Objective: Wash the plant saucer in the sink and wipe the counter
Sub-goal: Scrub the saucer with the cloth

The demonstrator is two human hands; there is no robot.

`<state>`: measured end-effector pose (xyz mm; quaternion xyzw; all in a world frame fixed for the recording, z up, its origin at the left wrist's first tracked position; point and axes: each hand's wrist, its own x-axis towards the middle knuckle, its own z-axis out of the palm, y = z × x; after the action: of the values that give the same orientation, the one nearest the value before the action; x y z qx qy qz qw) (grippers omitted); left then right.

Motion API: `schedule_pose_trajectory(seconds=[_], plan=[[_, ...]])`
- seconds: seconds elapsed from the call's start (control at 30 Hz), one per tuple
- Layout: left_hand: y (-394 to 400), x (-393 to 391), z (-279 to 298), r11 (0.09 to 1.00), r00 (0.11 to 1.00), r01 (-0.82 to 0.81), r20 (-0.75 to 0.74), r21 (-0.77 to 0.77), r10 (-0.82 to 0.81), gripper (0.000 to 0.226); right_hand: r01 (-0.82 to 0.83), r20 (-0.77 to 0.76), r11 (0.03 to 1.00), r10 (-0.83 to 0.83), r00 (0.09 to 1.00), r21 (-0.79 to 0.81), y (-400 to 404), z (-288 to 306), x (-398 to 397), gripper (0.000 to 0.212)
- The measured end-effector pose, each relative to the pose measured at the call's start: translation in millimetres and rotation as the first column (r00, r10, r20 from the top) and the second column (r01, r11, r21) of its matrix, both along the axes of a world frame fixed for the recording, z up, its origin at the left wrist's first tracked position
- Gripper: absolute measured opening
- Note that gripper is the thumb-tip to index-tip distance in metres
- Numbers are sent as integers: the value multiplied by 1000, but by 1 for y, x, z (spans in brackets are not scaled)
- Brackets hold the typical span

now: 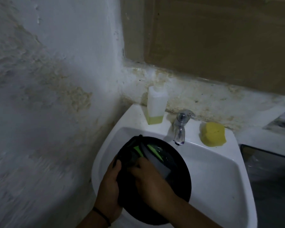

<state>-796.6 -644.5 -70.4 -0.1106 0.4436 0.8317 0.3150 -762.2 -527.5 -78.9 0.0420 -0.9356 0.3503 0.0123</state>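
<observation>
Scrubbing a black saucer over a tiny corner sink

The plant saucer [176, 181] sits tilted over the near-left part of the white sink [220, 175], covering most of the basin there. The left hand [109, 186] has its fingers curled round the saucer's left rim, and the right hand [152, 178] presses a dark cloth with green stripes [138, 152] into the dish, fingers close together. On the far ledge, a nearly empty soap bottle [157, 106] stands left of the chrome tap [181, 127], with a yellow sponge [212, 136] to the tap's right, right by the grubby wall [56, 79]. A dark counter edge [270, 165] lies right of the sink.
</observation>
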Motion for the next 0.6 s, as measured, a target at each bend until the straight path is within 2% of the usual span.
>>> schedule_pose_trajectory(seconds=[0.07,0.13,0.17,0.2,0.23,0.33,0.47,0.5,0.6], plan=[[-3,-1,0,1000,1000,-14,21,26,13,44,-51,10,998,51,999,-32,-5,3,3,36],[-4,-2,1,1000,1000,-7,10,9,7,44,59,-45,998,-58,997,18,6,3,-8,34],[-4,-2,2,1000,1000,-9,-5,-9,9,44,143,-50,990,-143,988,-1,10,6,-13,34],[-5,-4,2,1000,1000,-15,-23,-27,15,43,145,-34,989,-146,989,-41,9,7,-15,33],[-7,-6,3,999,999,-27,-41,-38,25,41,98,-32,992,-101,994,-80,4,8,-16,36],[-17,-13,4,996,991,-61,-123,-62,53,37,-31,-62,999,29,998,-25,-18,9,-9,41],[-17,-15,8,968,951,-112,-307,-227,38,42,260,-54,963,-264,963,-69,-10,4,-27,41],[-15,-15,9,958,942,-128,-334,-257,37,45,238,-53,967,-243,969,-86,-15,6,-27,40],[-15,-16,8,938,927,-201,-366,-283,88,49,30,-93,976,-51,994,-216,-36,11,-16,35]])
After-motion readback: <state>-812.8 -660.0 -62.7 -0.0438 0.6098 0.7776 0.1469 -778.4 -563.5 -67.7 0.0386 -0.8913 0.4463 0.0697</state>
